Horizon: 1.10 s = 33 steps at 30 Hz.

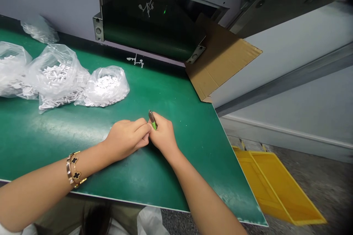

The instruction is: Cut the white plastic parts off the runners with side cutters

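Observation:
My left hand (pixel 127 136) is closed, its fingers curled in against my right hand over the middle of the green tabletop. Whatever it may hold is hidden by the fingers. My right hand (pixel 164 134) is wrapped round a small green-handled tool (pixel 152 119) with a dark metal end pointing up and away from me. Most of that tool lies inside the fist, so its exact kind does not show. Beyond the hands stands an open clear bag of small white round pieces (pixel 106 84). Left of it, another open bag (pixel 59 77) holds white peg-like pieces.
More bags of white parts (pixel 13 73) stand at the far left. A white branched plastic piece (pixel 135 60) lies below the dark green conveyor belt (pixel 143 40). Cardboard (pixel 220 58) leans beside the belt. Yellow bins (pixel 278 187) sit on the floor right of the table edge.

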Each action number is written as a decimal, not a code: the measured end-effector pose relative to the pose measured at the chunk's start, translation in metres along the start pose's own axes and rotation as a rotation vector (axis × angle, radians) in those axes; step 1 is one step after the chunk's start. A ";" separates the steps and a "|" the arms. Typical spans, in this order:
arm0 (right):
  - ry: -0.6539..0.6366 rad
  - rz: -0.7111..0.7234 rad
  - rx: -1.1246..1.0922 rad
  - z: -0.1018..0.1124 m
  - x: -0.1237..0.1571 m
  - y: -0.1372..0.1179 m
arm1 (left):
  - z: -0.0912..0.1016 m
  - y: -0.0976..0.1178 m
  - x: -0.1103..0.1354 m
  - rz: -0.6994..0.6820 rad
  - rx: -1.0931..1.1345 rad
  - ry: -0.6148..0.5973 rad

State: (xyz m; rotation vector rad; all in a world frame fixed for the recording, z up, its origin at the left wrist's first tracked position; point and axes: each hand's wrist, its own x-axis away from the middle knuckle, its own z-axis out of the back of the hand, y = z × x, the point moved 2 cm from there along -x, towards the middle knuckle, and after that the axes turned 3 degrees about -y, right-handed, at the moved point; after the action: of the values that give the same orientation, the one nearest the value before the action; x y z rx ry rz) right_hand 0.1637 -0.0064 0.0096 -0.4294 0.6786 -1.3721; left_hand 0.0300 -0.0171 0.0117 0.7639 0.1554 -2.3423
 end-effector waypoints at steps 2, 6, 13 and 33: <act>0.001 0.003 -0.020 0.000 0.000 0.000 | 0.000 0.000 0.000 0.036 0.026 0.003; 0.064 0.023 -0.084 0.002 0.000 -0.001 | 0.000 0.002 0.000 0.265 0.297 -0.119; 0.258 0.111 -0.049 0.007 0.002 0.001 | -0.004 0.006 -0.001 0.596 1.049 -0.307; 0.364 0.370 0.069 0.005 0.003 0.003 | -0.013 0.011 0.002 0.931 1.608 -0.311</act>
State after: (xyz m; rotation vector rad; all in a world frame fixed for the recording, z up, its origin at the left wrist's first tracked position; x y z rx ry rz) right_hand 0.1696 -0.0091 0.0113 0.0091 0.9530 -1.1229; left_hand 0.0423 -0.0226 0.0006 0.7835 -1.9198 -1.2250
